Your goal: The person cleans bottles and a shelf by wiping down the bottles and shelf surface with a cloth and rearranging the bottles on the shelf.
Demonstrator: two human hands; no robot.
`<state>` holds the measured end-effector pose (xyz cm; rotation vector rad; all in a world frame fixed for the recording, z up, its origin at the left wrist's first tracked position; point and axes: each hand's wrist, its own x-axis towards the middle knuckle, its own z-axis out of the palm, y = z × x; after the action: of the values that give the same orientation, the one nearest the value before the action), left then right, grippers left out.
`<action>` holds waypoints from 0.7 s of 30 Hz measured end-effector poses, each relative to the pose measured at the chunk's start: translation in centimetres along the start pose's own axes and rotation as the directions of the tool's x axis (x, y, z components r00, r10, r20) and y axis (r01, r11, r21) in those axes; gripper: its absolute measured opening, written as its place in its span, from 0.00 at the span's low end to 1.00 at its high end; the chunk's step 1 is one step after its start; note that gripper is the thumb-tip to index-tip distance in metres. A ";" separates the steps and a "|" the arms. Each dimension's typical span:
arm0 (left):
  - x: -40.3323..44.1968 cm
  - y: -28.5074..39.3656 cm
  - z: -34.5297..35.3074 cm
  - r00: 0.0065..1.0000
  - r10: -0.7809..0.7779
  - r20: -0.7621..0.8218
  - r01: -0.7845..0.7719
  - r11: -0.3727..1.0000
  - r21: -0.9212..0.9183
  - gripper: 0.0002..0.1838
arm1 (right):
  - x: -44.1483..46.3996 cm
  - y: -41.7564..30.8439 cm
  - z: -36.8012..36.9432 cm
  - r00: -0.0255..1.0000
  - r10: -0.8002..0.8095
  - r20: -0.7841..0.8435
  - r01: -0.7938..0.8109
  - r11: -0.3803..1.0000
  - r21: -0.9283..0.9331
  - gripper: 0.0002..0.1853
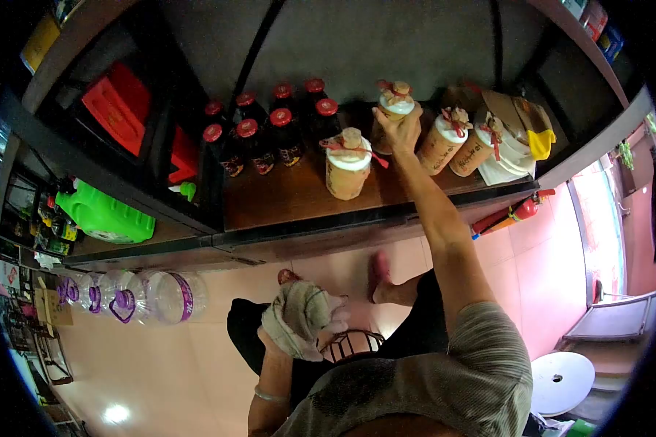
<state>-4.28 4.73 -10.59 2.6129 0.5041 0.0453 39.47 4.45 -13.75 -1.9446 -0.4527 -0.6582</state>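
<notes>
My right hand (401, 131) is wrapped round a tan-labelled bottle (395, 108) with a white top, a wrapped cap and a red ribbon, at the back of the shelf. Similar bottles stand about it: one (348, 171) nearer the shelf edge on the left, and two (443, 142) on the right with handwriting on their labels. In my left hand (273, 341), low in front of my lap, is a crumpled greyish cloth (299, 317); it covers much of the hand. That hand is well away from the shelf.
Several dark bottles with red caps (247, 128) stand left on the wooden shelf (270, 197). A cardboard box (506, 109) and white container are at its right end. Below are a fire extinguisher (514, 213) and large clear bottles (171, 297); a green jug (106, 211) sits left.
</notes>
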 end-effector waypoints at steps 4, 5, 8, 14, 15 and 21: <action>1.2 1.3 -1.9 1.000 0.011 -0.023 -0.014 0.993 -0.118 0.28 | 3.0 1.6 1.8 0.999 -0.029 -0.016 0.029 0.999 -0.045 0.49; 1.5 1.4 -2.2 1.000 0.010 -0.024 -0.013 0.991 -0.132 0.28 | 3.8 2.2 2.1 1.000 -0.017 -0.014 0.017 1.000 0.001 0.48; 1.9 1.7 -2.9 1.000 0.008 -0.028 -0.012 0.988 -0.157 0.30 | 5.1 3.3 2.9 0.977 0.156 -0.143 -0.149 0.987 0.060 0.45; 3.0 2.6 -3.8 1.000 0.023 -0.006 -0.023 0.994 -0.106 0.31 | 5.4 4.1 3.0 0.989 0.129 -0.076 -0.116 0.981 0.155 0.49; 3.5 2.9 -4.3 0.994 0.093 -0.060 -0.097 0.993 -0.066 0.31 | 5.2 3.8 2.8 0.989 0.138 -0.057 -0.123 0.970 0.207 0.50; 2.1 3.3 -3.2 1.000 0.028 0.013 -0.024 0.970 -0.243 0.29 | -1.8 1.6 -2.1 0.810 0.200 0.552 -0.164 0.980 -0.115 0.25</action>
<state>-1.58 4.23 -6.37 2.3784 0.4302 0.0890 38.49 1.79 -15.24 -2.1977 -0.5969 0.0472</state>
